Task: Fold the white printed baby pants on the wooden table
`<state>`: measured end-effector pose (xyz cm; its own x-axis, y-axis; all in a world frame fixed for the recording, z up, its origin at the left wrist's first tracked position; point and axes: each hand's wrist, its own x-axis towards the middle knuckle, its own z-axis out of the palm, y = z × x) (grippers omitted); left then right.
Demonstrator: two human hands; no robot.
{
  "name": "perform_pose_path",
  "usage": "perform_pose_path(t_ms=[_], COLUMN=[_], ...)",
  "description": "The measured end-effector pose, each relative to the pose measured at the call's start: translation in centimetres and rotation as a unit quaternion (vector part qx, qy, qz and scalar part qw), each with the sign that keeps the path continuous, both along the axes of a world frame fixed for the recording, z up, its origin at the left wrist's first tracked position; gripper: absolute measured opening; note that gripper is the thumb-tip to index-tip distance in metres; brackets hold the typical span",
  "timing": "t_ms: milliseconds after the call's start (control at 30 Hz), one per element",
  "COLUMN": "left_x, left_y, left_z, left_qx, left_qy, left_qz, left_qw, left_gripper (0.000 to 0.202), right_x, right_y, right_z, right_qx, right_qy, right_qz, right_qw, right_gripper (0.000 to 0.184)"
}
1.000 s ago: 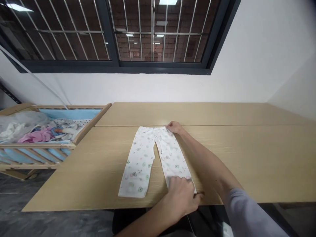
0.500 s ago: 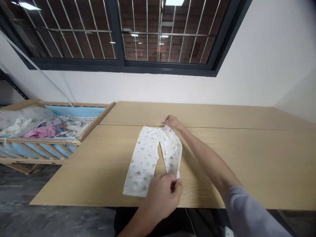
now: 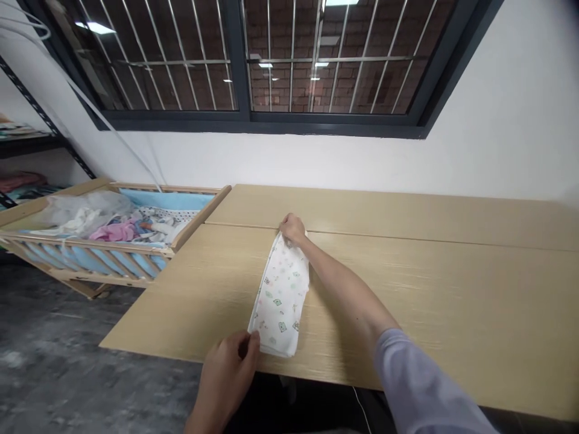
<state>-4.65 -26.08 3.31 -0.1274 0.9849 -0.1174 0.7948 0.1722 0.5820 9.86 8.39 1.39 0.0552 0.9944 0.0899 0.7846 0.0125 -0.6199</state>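
White baby pants (image 3: pixel 280 301) with a small green and pink print lie on the light wood table (image 3: pixel 429 289), folded lengthwise into one narrow strip. My right hand (image 3: pixel 292 229) grips the waistband end at the far side, with the bare forearm and a lilac sleeve reaching in from the lower right. My left hand (image 3: pixel 226 371) is at the near left edge of the strip, its thumb and fingers pinching the cloth. The leg openings are folded together, and the lower layer is hidden.
A wooden crib (image 3: pixel 104 242) with blue padding stands left of the table, holding a heap of clothes (image 3: pixel 122 228) and clear plastic. A dark metal shelf (image 3: pixel 27 138) with folded cloth stands behind it. A seam crosses the table just beyond the pants.
The pants' near leg has swung left over the other, turning the spread pants into one narrow strip. My left hand has moved left with it. The view has shifted slightly.
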Motion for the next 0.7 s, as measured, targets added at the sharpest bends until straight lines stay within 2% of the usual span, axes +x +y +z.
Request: perform_pose_path(t_ms=[233,467,600,667,700], left_x=[0.0,-0.1,0.2,0.3,0.4], left_y=[-0.3,-0.1,-0.4,-1.0,-1.4], left_z=[-0.9,-0.6,-0.1,0.0,0.0], left_qx=[-0.045,-0.057,-0.092,-0.111,-0.096], left_qy=[0.039,0.072,0.129,0.169,0.19], left_qz=[0.007,0.013,0.029,0.066,0.085], left_qw=[0.998,0.996,0.987,0.977,0.974], left_gripper=[0.044,0.043,0.041,0.043,0.044], right_x=[-1.6,-2.0,-1.7,-1.5,-1.3], right_y=[-0.4,-1.1,-1.7,-2.5,-3.2], right_z=[-0.4,-0.5,0.5,1.3,1.9], right_qx=[-0.008,0.001,-0.003,0.002,0.013], right_qy=[-0.041,-0.06,-0.059,-0.059,-0.056], right_qz=[0.01,0.024,0.043,0.051,0.066], right_qw=[0.999,0.998,0.997,0.997,0.996], right_gripper=[0.022,0.021,0.019,0.02,0.023])
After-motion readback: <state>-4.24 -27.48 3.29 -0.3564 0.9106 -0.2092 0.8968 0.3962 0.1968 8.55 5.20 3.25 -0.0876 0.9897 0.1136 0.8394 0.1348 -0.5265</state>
